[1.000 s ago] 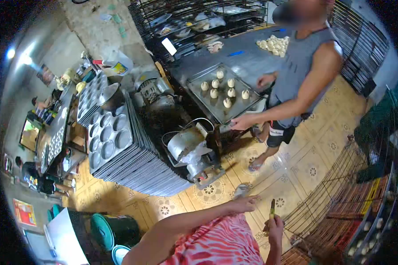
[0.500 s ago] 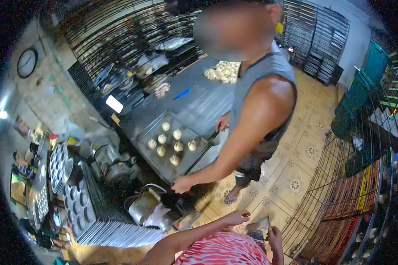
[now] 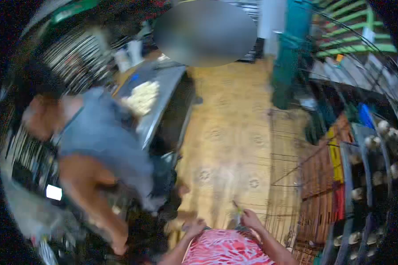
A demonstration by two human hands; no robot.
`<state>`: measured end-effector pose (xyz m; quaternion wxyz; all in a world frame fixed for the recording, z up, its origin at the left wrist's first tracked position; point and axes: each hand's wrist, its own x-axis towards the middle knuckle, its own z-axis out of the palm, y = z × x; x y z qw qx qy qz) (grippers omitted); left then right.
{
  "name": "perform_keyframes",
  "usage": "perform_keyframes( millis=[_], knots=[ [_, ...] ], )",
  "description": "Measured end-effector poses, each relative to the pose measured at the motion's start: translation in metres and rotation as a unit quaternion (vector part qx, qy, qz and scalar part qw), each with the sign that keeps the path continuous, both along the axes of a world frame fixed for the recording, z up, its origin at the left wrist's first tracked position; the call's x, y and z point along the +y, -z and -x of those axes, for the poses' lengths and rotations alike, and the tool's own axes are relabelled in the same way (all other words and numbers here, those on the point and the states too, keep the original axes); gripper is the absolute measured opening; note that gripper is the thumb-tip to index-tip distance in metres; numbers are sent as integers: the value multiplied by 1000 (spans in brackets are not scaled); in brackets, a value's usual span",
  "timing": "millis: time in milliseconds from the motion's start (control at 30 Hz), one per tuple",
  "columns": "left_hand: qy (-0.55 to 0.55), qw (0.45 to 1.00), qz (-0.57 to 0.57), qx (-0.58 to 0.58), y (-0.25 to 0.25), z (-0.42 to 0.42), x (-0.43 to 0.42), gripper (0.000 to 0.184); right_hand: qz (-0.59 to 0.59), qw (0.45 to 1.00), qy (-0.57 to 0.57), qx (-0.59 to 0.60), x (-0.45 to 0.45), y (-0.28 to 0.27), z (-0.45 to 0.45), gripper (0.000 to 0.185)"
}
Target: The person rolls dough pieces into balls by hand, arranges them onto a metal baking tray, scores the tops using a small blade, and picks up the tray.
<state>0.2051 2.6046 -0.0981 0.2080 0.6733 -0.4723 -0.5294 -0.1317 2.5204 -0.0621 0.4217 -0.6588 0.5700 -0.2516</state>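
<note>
Slim green-handled tool with a dark tip [image 3: 237, 206]: I hold it in the right hand [image 3: 251, 219], grip pinching the handle, above the yellow tiled floor [image 3: 227, 150]. Left hand [image 3: 194, 227]: blurred; I cannot tell its grip. Progress, judged: tool secured, no use of it shown. Pale heaped dough pieces [image 3: 143, 98] lie well apart from it, on the grey metal surface [image 3: 169, 84].
</note>
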Motion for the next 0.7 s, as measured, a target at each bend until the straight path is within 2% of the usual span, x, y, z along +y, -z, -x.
perform_keyframes(
  millis=[33, 67, 100, 133, 167, 200, 233, 267, 300, 333, 367, 433, 467, 500, 533, 567, 600, 633, 700],
  knots=[
    [-85, 991, -5, 100, 0, 4, -23, 37, -119, 990, 13, -73, -28, 35, 10, 26],
    [-84, 992, -82, 48, -24, 14, -52, 29, -251, 958, 58, -127, -54, -45, 5, 23],
    [-87, 983, -160, -6, -54, 24, -76, 22, -251, 956, 79, -126, -74, -51, 6, 23],
    [-67, 984, -163, -4, -55, 28, -93, 22, -201, 972, 69, -105, -93, -48, 11, 24],
    [-65, 989, -125, -40, -51, 33, -113, 23, -148, 984, 58, -81, -116, -47, 18, 26],
    [-60, 992, -85, -75, -45, 38, -138, 26, -144, 983, 83, -80, -136, -48, 22, 26],
    [-37, 993, -82, -71, -37, 46, -163, 26, -195, 965, 101, -141, -156, -48, 26, 24],
    [-71, 996, -60, 13, -27, 49, -182, 32, -243, 941, 117, -205, -173, -46, 28, 23],
    [-105, 989, -42, 98, -13, 50, -202, 38, -238, 939, 138, -207, -191, -48, 30, 23],
    [-102, 982, -44, 150, 16, 50, -223, 48, -242, 950, 119, -155, -209, -52, 33, 23],
    [-82, 984, -46, 154, 9, 59, -249, 48, -247, 959, 99, -102, -228, -55, 33, 24],
    [-105, 968, -59, 219, -32, 82, -305, 47, -242, 953, 111, -144, -256, -39, 30, 27],
    [-74, 973, -42, 214, -15, 82, -336, 45, -210, 961, 111, -142, -272, -30, 25, 29],
    [-57, 973, -39, 219, -23, 89, -375, 45, -176, 968, 111, -138, -301, -31, 22, 30],
    [-87, 960, -71, 256, -33, 95, -405, 41, -199, 970, 87, -106, -324, -33, 20, 36],
    [-115, 945, -106, 288, -47, 96, -434, 37, -195, 969, 105, -106, -345, -41, 10, 36],
    [-144, 917, -173, 330, -52, 93, -466, 27, -134, 986, 82, -59, -368, -52, 1, 40],
    [-120, 918, -179, 333, -59, 95, -496, 27, -75, 995, 61, -6, -389, -64, -5, 43],
    [-150, 904, -168, 364, -75, 93, -553, 35, -114, 990, 88, 2, -435, -95, -30, 44]
  ],
)
